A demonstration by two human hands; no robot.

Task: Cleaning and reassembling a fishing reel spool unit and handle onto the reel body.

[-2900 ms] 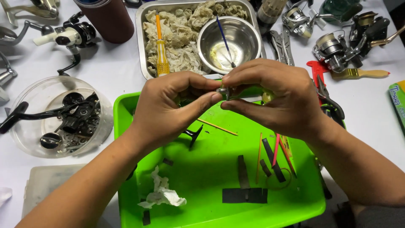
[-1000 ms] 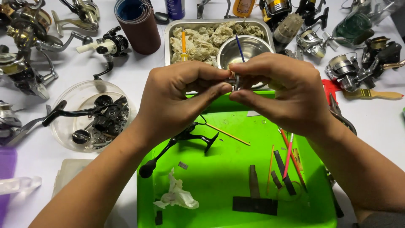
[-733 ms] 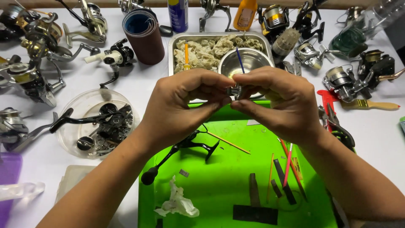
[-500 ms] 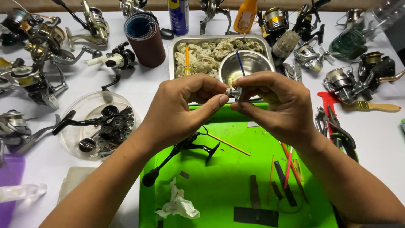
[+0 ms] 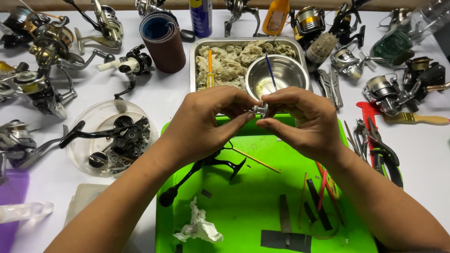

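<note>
Head view, left to right. Reels lie on the white desk at far left; beside them a clear bowl holds dark reel parts. The left hand and right hand meet above the far edge of the green tray, each grip closed on a small metal part pinched between the fingertips of both. Below, in the tray, lie a black handle, a crumpled tissue and thin sticks. Behind the hands a steel pan holds wadding, a yellow screwdriver and a steel bowl. Pliers and more reels lie at right.
</note>
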